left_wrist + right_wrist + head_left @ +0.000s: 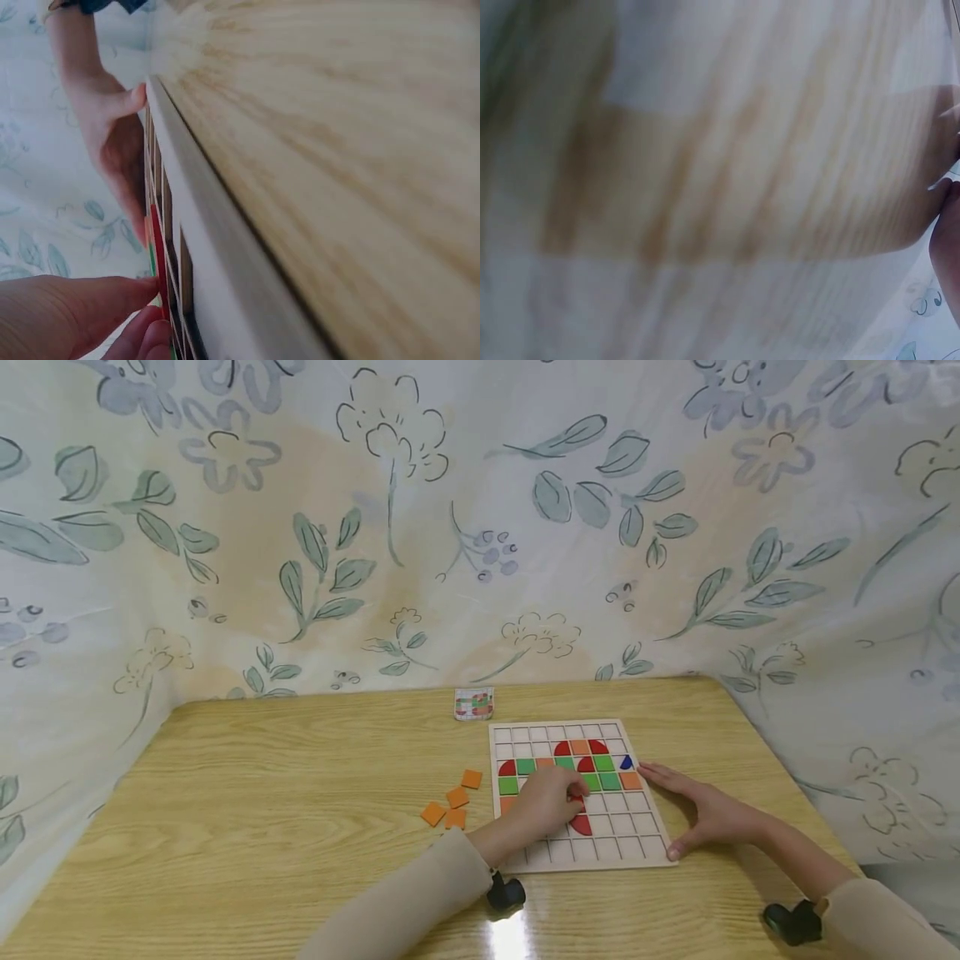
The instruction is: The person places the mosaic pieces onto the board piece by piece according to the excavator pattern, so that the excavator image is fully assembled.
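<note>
A pale wooden grid board (pixel 626 823) lies on the table, with red, green and orange tiles and a blue piece (pixel 626 762) in its cells. My left hand (pixel 546 797) reaches over its left half, thumb and curled fingertips pinching a red tile (pixel 158 251) at the board's surface. Just below those fingers sits a red quarter-circle tile (pixel 581 825). Part of the tile pattern is hidden under the left hand. My right hand (pixel 712 810) steadies the board's right side, fingers extended to the edge and thumb at the near right corner.
Several loose orange tiles (pixel 457 797) lie on the wooden table (pixel 262 810) left of the board. A small pattern card (pixel 474 703) lies beyond the board near the table's back edge. Flowered cloth (pixel 480 527) hangs behind the table.
</note>
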A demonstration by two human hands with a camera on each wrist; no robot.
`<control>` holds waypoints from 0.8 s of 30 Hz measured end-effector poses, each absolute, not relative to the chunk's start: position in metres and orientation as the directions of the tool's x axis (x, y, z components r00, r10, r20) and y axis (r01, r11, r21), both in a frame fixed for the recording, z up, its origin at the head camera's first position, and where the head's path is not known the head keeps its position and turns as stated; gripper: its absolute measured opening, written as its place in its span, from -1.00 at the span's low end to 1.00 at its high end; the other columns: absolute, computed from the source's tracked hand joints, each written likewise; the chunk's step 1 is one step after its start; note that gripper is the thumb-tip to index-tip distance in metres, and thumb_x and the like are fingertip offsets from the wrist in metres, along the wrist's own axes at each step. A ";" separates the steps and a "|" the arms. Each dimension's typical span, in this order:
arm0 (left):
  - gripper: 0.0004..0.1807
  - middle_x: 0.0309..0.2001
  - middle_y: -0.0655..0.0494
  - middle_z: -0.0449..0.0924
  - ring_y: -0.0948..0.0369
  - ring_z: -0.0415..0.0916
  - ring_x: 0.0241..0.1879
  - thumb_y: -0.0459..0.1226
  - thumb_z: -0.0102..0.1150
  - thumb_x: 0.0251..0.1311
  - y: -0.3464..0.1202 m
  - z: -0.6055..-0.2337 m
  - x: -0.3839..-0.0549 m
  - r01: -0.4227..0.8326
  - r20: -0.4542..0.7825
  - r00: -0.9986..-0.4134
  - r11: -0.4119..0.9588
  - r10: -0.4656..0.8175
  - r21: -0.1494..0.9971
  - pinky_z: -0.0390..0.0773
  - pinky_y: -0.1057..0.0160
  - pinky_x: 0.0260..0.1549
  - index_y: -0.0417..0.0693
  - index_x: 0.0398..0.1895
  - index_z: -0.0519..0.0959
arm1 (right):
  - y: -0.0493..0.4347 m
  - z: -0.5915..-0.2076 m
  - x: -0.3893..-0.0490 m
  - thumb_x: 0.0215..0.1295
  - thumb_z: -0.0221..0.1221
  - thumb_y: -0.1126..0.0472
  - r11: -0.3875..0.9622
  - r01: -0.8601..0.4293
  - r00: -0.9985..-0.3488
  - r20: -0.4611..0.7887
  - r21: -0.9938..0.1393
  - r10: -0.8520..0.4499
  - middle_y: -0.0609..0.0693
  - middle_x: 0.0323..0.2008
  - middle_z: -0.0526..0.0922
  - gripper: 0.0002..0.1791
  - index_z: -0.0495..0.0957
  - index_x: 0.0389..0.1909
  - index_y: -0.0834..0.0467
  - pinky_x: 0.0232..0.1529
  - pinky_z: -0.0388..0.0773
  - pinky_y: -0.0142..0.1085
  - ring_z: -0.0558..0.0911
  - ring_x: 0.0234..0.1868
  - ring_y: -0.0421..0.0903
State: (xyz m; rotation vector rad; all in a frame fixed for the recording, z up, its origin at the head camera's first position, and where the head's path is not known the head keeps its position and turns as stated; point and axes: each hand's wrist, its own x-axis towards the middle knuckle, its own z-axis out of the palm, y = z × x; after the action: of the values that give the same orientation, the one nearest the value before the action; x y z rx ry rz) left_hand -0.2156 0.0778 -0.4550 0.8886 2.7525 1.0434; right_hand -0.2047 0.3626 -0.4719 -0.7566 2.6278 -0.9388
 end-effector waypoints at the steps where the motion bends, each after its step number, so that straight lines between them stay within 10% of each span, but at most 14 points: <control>1: -0.89 -0.40 0.23 0.61 0.43 0.39 -0.44 -0.34 0.26 0.05 0.078 -0.456 -0.216 0.495 0.137 -0.831 0.602 0.540 0.627 0.39 0.52 -0.43 -0.04 -0.33 0.66 | 0.362 -0.472 -0.205 -0.26 0.46 -0.06 0.657 -0.390 -0.833 -0.056 -0.645 -0.550 0.19 0.41 0.01 0.18 0.03 0.42 0.05 0.13 -0.02 0.36 -0.12 0.34 -0.41; 14: -0.82 -0.29 0.28 0.63 0.43 0.45 -0.43 -0.15 0.26 0.08 0.044 -0.450 -0.221 0.438 0.059 -0.821 0.560 0.568 0.704 0.42 0.48 -0.45 0.07 -0.24 0.65 | 0.362 -0.475 -0.205 -0.29 0.48 -0.03 0.647 -0.396 -0.832 -0.043 -0.652 -0.553 0.20 0.40 0.03 0.18 0.04 0.41 0.03 0.11 0.00 0.36 -0.14 0.26 -0.60; 21: -0.78 -0.24 0.12 0.65 0.33 0.49 -0.36 -0.23 0.25 0.09 -0.003 -0.441 -0.222 0.374 0.073 -0.844 0.485 0.531 0.791 0.46 0.43 -0.37 -0.07 -0.19 0.65 | 0.365 -0.476 -0.204 -0.30 0.49 0.01 0.673 -0.434 -0.832 -0.020 -0.599 -0.554 0.14 0.40 0.06 0.19 0.04 0.42 0.02 0.19 0.16 -0.23 -0.13 0.26 -0.63; 24: -0.78 -0.20 0.07 0.64 0.28 0.50 -0.31 -0.26 0.23 0.11 -0.027 -0.438 -0.220 0.356 0.081 -0.861 0.481 0.502 0.801 0.48 0.38 -0.31 -0.10 -0.17 0.64 | 0.365 -0.474 -0.204 -0.28 0.49 0.01 0.674 -0.424 -0.833 -0.030 -0.605 -0.552 0.17 0.40 0.05 0.19 0.02 0.42 0.03 0.21 0.16 -0.05 -0.14 0.25 -0.63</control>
State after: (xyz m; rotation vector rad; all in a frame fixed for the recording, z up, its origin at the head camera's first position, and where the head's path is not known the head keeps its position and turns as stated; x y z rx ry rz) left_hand -0.2204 -0.0266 -0.4379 0.7479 2.5581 1.3244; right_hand -0.2040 0.3649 -0.4744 -0.7914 2.6774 -0.8883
